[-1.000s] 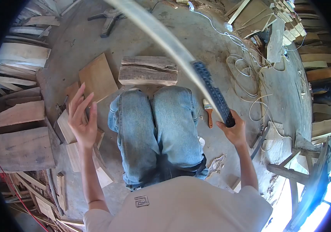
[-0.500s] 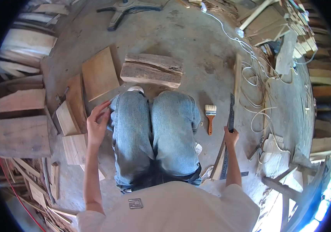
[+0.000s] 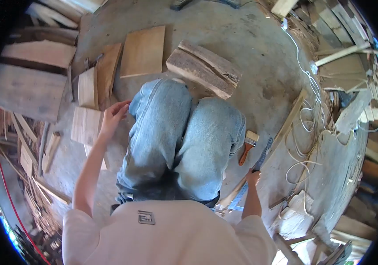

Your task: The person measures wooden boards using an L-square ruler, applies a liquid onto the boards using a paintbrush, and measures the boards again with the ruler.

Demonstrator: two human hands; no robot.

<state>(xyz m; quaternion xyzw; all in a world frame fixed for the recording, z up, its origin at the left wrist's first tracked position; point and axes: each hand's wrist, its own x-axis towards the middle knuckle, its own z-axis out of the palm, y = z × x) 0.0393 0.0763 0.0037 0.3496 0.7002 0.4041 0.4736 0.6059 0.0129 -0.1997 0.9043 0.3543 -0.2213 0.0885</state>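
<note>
My right hand (image 3: 253,177) is closed around the dark blade of a carpenter's square (image 3: 241,196), to the right of my knees. The blade runs along a long narrow board (image 3: 285,126) on the floor. Beside my left knee, my left hand (image 3: 115,115) has its fingers bent together, the tips near the jeans. Anything small between them I cannot make out. A paintbrush (image 3: 247,149) with a wooden handle lies between my right knee and the square. In front of my knees rests a thick, cracked wooden block (image 3: 204,70).
A flat board (image 3: 142,51) and smaller wood blocks (image 3: 86,125) lie front left. Stacked planks (image 3: 32,90) line the left side. White cable (image 3: 315,95) loops over the floor at right, near piled timber (image 3: 345,70). A red cord (image 3: 5,190) runs at far left.
My view has turned to the right, so the floor items appear shifted and rotated. My right hand keeps hold of the square. My left hand stays beside the left knee.
</note>
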